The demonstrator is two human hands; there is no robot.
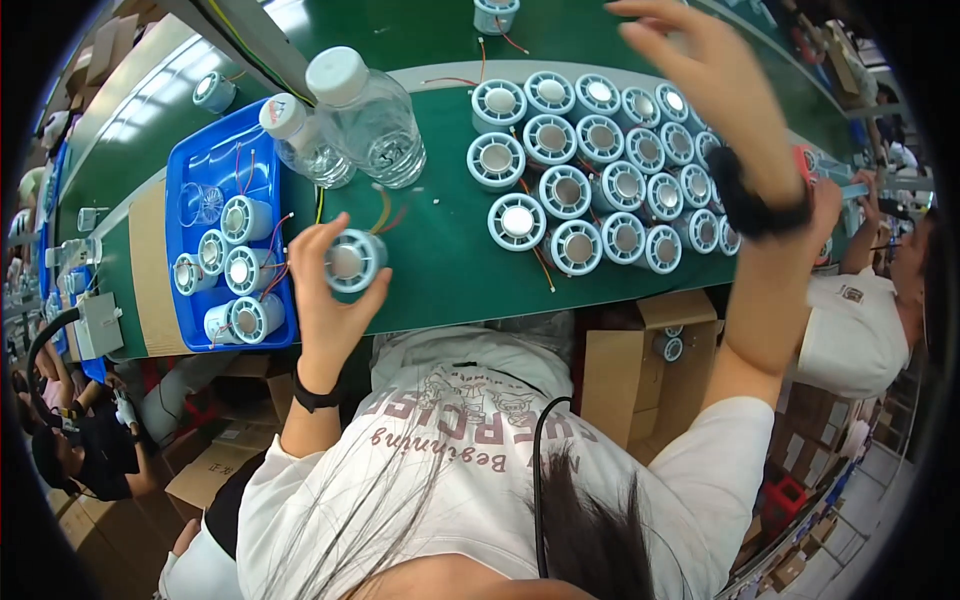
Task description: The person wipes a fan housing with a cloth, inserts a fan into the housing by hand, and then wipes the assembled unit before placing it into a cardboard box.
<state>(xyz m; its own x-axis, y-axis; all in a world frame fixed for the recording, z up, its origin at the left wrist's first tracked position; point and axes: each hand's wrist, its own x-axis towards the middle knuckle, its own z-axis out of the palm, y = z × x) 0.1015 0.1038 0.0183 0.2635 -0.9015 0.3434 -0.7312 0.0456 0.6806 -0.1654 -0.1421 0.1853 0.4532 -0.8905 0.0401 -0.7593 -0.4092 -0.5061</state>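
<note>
My left hand (pixel 334 318) grips a light-blue cylindrical motor (pixel 352 262) between thumb and fingers, just above the green table. Its wires are smeared by motion. My right hand (pixel 712 72) is raised at the far right, fingers stretched out, with nothing visible in them. Below and beside that arm stand rows of the same light-blue motors (pixel 570 192), grey round faces up, some trailing thin wires. The right forearm hides part of this group. Left of my left hand, a blue tray (pixel 287 318) holds several more motors (pixel 246 270) and a clear plastic cup (pixel 203 204).
Two clear capped bottles (pixel 378 130) stand behind my left hand. Single motors sit at the far left (pixel 213 92) and far edge (pixel 495 16). A metal post (pixel 235 40) rises behind the bottles. An open cardboard box (pixel 612 385) is below the table edge; a co-worker (pixel 860 320) is at right.
</note>
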